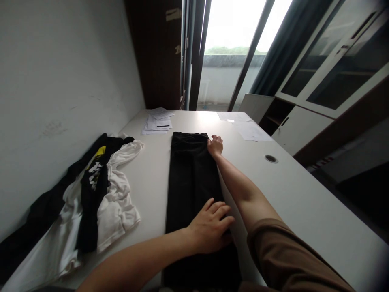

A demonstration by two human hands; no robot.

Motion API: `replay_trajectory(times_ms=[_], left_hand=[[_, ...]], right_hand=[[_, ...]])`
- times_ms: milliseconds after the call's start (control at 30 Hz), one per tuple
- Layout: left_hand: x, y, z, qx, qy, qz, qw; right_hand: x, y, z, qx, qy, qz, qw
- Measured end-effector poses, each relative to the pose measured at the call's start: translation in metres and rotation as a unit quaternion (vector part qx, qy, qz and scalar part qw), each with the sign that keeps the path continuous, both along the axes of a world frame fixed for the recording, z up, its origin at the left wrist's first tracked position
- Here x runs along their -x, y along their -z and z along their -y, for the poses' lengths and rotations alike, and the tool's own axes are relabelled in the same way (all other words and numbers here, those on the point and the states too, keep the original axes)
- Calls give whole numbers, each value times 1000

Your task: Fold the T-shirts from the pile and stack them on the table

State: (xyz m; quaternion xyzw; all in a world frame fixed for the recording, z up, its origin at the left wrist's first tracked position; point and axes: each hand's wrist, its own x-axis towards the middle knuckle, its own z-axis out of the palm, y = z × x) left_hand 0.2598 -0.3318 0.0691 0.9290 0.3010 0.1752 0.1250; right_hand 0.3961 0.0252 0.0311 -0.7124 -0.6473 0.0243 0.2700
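A pair of black trousers (184, 186) lies lengthwise on the white table, folded into a long narrow strip with its waist end away from me. My right hand (215, 145) is at the far right corner of the waist end, its fingers curled and closed on the fabric edge. Nearer to me, my left hand (211, 227) rests on the right side of the trousers with its fingers spread. Part of the near fabric is hidden under my left hand and forearm.
Black and white clothes (117, 198) lie in a loose heap on the left, against the wall. Paper sheets (158, 121) are at the back left, with more papers (251, 131) at the back right. A round cable hole (271, 158) sits in the white table (291, 202).
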Motion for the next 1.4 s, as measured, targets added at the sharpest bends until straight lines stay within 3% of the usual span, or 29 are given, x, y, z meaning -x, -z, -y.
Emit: replay_trajectory(times_ms=[67,167,267,367,467,600,767,933,1133,1267,1400], left_hand=[[3,1,-1,14,-16,-26,999],[6,6,2,31,16,-63,997],[5,8,11,34,51,-82,995],[6,3,22,40,86,-86,992],[12,-5,32,51,129,-81,987],[22,-11,42,55,180,-73,979],[37,-11,47,69,194,-68,976],[81,1,33,74,151,-49,985],[160,13,7,41,-2,-65,997],[192,7,13,83,-1,-51,995],[195,2,25,124,20,-34,991]], right_hand=[[5,3,5,-29,-75,37,996],[6,14,7,34,-170,77,982],[2,24,0,134,-165,84,974],[-1,23,-8,170,-157,86,969],[2,17,-5,163,-158,97,969],[12,11,19,90,-182,121,972],[14,12,64,25,-221,107,969],[-18,18,119,1,-274,65,959],[-74,15,218,-19,-388,39,921],[-101,1,286,3,-477,27,878],[-107,-13,334,38,-535,36,843]])
